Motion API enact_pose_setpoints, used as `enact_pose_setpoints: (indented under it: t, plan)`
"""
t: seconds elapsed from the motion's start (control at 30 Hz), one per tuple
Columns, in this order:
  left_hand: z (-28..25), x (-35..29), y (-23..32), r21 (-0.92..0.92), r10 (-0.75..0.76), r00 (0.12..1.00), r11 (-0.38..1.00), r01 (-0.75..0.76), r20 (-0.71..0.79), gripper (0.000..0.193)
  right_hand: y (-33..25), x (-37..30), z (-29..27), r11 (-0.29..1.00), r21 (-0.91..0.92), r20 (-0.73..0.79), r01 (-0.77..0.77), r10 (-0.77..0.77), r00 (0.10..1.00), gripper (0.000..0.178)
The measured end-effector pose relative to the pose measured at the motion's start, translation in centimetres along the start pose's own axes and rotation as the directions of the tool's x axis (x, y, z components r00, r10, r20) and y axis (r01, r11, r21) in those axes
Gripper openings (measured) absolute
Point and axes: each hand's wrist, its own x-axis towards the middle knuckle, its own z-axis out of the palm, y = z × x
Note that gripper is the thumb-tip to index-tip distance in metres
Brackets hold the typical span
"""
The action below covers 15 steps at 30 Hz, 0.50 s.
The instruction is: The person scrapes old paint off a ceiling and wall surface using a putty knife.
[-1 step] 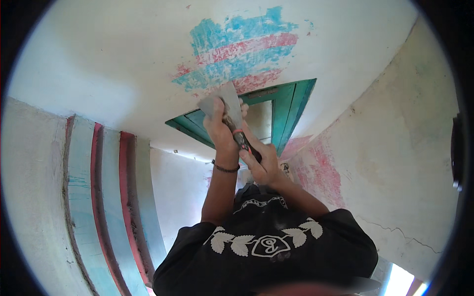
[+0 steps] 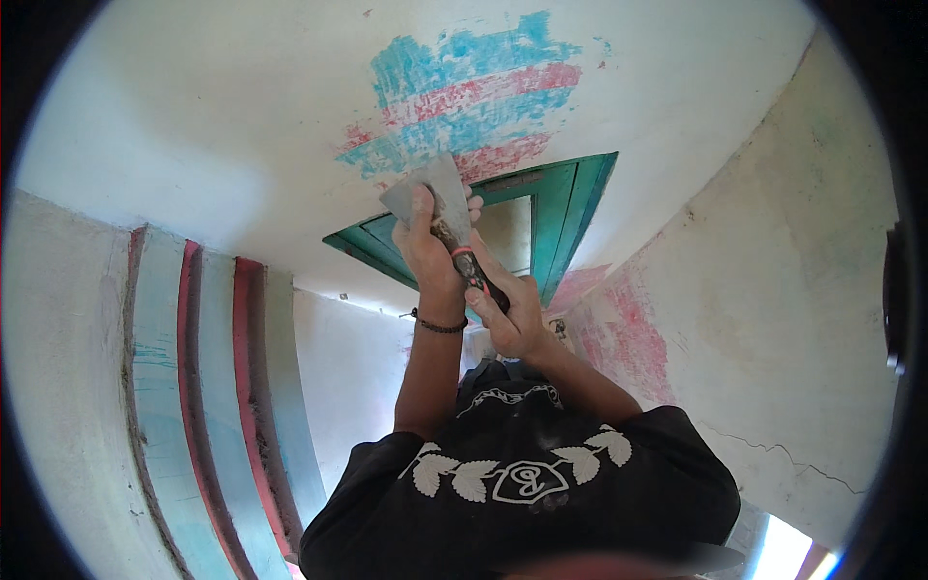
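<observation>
A wide putty knife (image 2: 449, 198) with a greyish metal blade and a black-and-red handle is held up in front of the white wall. My left hand (image 2: 430, 259) is wrapped round its blade end, thumb lying on the blade's face and some fingertips showing past the far edge. The handle's lower end sits in the grip of my right hand (image 2: 516, 314). The blade's top edge overlaps a patch of blue and pink paint (image 2: 474, 87) in this view; whether it touches the wall I cannot tell.
A green frame (image 2: 575, 208) with a pale panel lies behind my hands. To the left run blue strips with pink-red ledges (image 2: 193, 358). The right wall (image 2: 773, 290) has faded pink paint and a crack. A dark object (image 2: 894, 300) is at the far right.
The putty knife and both hands have shifted very slightly left, and the blade's tip sits a little higher. Both hands keep their hold.
</observation>
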Motion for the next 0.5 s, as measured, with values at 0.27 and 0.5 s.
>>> enact_pose_setpoints:
  t: [0.27, 0.5]
  plan:
    - [-0.7, -1.0, -0.7, 0.119, -0.016, 0.997, 0.993, 0.025, -0.077, 0.046, 1.4, -1.6, 0.9, 1.0, 0.002, -0.036, -0.011, 0.011, 0.999, 0.062]
    - [0.2, -0.2, -0.2, 0.118, -0.009, 0.998, 0.993, 0.016, -0.057, 0.043, 1.1, -0.3, 0.5, 0.992, 0.124, -0.029, -0.038, 0.042, 0.999, 0.064]
